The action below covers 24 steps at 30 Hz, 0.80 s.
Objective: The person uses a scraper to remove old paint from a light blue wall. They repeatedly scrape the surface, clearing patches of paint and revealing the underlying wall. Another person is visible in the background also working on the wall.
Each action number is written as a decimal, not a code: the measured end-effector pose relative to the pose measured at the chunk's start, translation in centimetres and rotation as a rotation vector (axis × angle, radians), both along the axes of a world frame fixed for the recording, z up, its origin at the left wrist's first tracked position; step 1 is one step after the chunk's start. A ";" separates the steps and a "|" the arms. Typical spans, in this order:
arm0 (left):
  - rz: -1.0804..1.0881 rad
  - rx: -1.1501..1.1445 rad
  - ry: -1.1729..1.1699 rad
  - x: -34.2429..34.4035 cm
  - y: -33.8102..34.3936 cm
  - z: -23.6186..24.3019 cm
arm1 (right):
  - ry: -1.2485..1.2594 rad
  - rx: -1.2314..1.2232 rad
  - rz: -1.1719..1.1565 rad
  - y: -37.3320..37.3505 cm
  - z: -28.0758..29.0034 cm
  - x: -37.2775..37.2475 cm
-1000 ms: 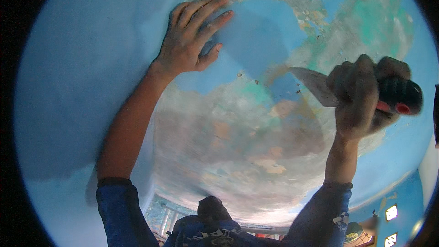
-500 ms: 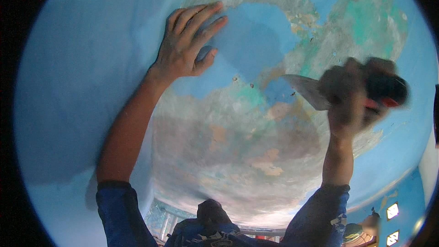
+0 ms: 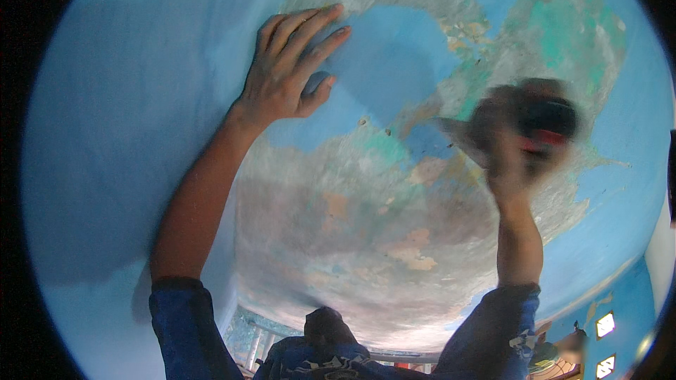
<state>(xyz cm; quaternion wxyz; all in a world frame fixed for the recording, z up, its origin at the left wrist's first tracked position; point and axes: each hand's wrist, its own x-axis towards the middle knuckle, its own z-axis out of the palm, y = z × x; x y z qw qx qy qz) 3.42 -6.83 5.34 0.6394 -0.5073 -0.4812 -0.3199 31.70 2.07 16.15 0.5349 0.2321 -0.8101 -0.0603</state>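
My left hand (image 3: 282, 74) lies open against the wall, fingers spread over blue paint and the edge of a bare patch. The right hand (image 3: 498, 144), smeared by motion, is closed around a paint scraper (image 3: 553, 116) with a black and red handle. Its blurred blade points left at the border of a blue paint patch (image 3: 387, 63); whether it touches the wall I cannot tell. Around and below my hands the wall (image 3: 345, 204) is stripped to grey plaster, with green and tan traces of older paint.
Unstripped blue wall (image 3: 127, 134) stretches along the left, with my shadow on it. At the lower right, some way off, is another person (image 3: 553, 355). Small bright openings (image 3: 605, 324) pierce the blue wall beside them. Pale upright bars (image 3: 257, 348) show at the lower left.
My right hand has moved left with the scraper, and the blade is more blurred now. The left hand stays in place on the wall.
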 end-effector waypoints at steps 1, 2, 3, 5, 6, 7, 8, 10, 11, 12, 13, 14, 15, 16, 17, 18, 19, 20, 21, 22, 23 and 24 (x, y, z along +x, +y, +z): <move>-0.004 0.003 -0.014 0.3 0.0 -0.2 | 0.004 -0.015 0.006 0.0 -0.2 0.1; -0.001 0.010 -0.025 0.6 -0.1 -0.3 | 0.008 -0.090 0.090 0.1 0.0 0.3; 0.001 0.017 -0.036 0.6 -0.2 -0.4 | 0.015 -0.169 0.169 0.4 -0.2 0.8; 0.000 0.040 0.004 0.4 -0.3 0.3 | -0.015 -0.391 0.354 -0.2 -0.6 1.7; -0.004 0.048 0.019 0.4 -0.4 0.5 | -0.014 -0.253 0.230 0.2 -0.6 1.6; -0.013 0.045 0.007 0.4 -0.5 0.6 | -0.010 -0.104 0.119 0.3 0.0 1.1; -0.015 0.043 0.007 0.4 -0.5 0.5 | 0.004 0.046 0.036 0.7 0.5 0.4; -0.014 0.043 0.016 0.3 -0.4 0.2 | -0.021 -0.225 0.182 -1.0 -0.1 0.6; -0.018 0.044 0.015 0.2 -0.5 0.3 | -0.019 -0.512 0.348 -1.7 -0.3 0.6; -0.021 0.046 0.014 0.2 -0.6 0.4 | -0.046 -0.448 0.283 -1.6 0.0 0.3; -0.015 0.051 0.011 0.1 -0.7 0.6 | -0.072 -0.384 0.219 -1.0 0.2 -0.2; -0.010 0.054 0.015 0.1 -0.7 0.9 | -0.092 -0.321 0.157 -0.4 0.1 -0.6; -0.004 0.058 0.019 0.1 -0.7 1.1 | -0.078 -0.327 0.133 -0.5 0.1 -0.5; -0.013 0.037 0.010 0.2 -0.8 1.1 | -0.066 -0.345 0.103 -0.7 -0.2 -0.2; -0.020 0.021 -0.004 0.2 -0.8 0.8 | -0.057 -0.359 0.075 -0.8 -0.5 0.0; -0.026 0.004 -0.018 0.2 -0.9 0.7 | -0.025 -0.411 0.075 -0.6 -1.0 0.2; -0.016 0.012 -0.010 0.1 -0.8 0.7 | 0.007 -0.463 0.075 -0.4 -1.4 0.4; -0.012 0.013 -0.001 0.0 -0.6 0.9 | 0.018 -0.450 0.049 -0.3 -1.6 0.5; -0.007 0.014 0.009 -0.1 -0.5 0.9 | 0.019 -0.433 0.025 -0.1 -1.6 0.5; -0.009 0.007 0.004 0.0 -0.6 0.9 | -0.003 -0.344 -0.019 0.0 -1.6 0.6; -0.006 0.007 -0.002 0.1 -0.7 0.8 | -0.008 -0.384 0.086 0.3 -1.7 0.6; -0.004 0.008 -0.008 0.2 -0.8 0.7 | -0.009 -0.416 0.199 0.6 -1.7 0.6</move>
